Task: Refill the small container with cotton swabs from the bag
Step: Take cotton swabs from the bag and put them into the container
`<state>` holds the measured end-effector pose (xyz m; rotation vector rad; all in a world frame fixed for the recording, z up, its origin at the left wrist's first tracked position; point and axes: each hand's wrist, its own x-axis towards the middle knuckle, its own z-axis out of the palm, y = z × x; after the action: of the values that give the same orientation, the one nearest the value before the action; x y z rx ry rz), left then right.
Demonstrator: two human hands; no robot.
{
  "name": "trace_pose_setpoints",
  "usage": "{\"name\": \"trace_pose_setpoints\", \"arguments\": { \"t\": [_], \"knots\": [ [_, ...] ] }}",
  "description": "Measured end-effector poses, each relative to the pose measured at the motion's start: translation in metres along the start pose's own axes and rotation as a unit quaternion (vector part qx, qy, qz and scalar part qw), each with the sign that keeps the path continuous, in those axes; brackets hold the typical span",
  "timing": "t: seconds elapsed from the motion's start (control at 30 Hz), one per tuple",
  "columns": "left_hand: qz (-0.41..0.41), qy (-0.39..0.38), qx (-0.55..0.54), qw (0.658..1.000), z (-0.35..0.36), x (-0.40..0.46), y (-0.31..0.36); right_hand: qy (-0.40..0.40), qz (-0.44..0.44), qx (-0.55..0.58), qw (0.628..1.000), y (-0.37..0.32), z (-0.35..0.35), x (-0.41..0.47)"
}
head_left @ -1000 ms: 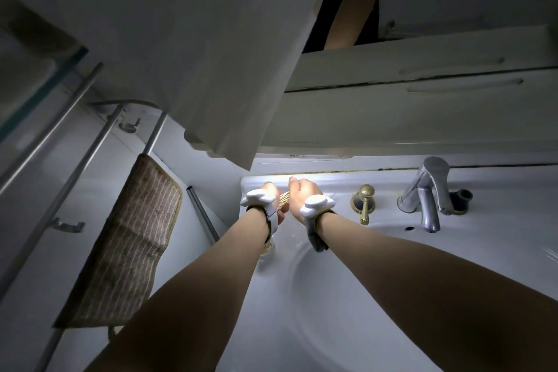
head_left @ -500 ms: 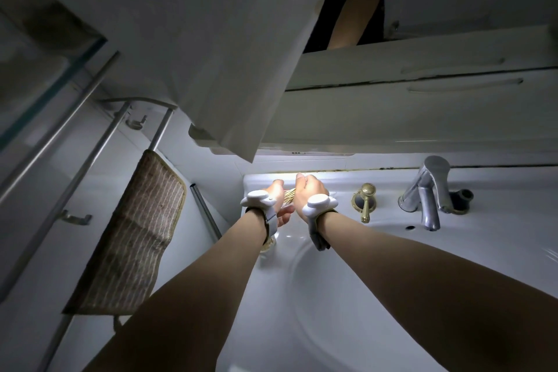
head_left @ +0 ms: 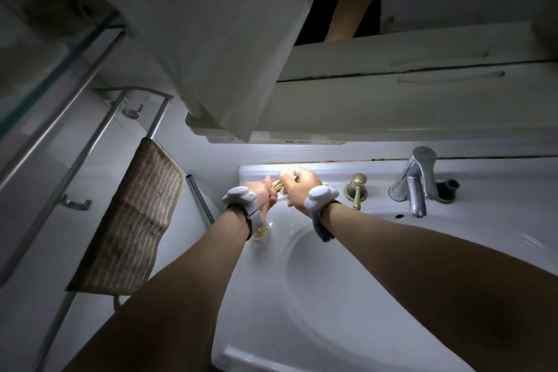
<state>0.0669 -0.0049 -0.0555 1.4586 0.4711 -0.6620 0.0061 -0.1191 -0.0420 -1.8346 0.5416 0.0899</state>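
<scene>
Two hands are working over the back left corner of a white sink (head_left: 302,296) in a dim bathroom: the left hand (head_left: 262,195) and right hand (head_left: 302,187) are both pinching one bundle of cotton swabs (head_left: 277,185). One chrome faucet (head_left: 418,180), one brass handle (head_left: 357,190) and one striped towel (head_left: 133,220) are flanking them.

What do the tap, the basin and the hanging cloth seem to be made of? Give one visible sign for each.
Tap: polished metal, probably chromed, with bright mirror-like reflections.
Basin: glazed ceramic by its look, white, smooth and glossy.
Cloth: brown woven textile, matt and ribbed, draped over a rail.
</scene>
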Motion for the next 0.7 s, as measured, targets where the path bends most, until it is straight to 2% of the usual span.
{"name": "trace_pose_setpoints", "arguments": {
  "t": [0.07,0.2,0.33,0.47,0.57,0.7],
  "knots": [
    [0.002,-0.010,-0.003,1.000,-0.008,-0.001,-0.002,-0.022,-0.007,0.030,0.999,-0.001,0.000,-0.005],
    [0.007,-0.008,0.004,1.000,-0.019,-0.007,-0.006,-0.019,-0.035,-0.054,0.998,0.004,0.001,-0.007],
    [0.029,-0.018,0.129,0.991,-0.026,-0.020,0.001,-0.019,-0.038,-0.087,0.995,0.004,0.003,-0.006],
    [0.078,-0.006,0.263,0.962,-0.044,-0.024,0.006,-0.011,-0.037,-0.130,0.991,0.007,0.001,-0.003],
    [0.118,0.017,0.400,0.909,-0.063,-0.018,0.002,-0.027,-0.031,-0.151,0.988,0.008,0.001,-0.001],
    [0.062,-0.064,0.512,0.854,-0.078,-0.017,-0.006,-0.050,-0.030,-0.194,0.979,0.008,0.009,-0.002]
  ]
}}
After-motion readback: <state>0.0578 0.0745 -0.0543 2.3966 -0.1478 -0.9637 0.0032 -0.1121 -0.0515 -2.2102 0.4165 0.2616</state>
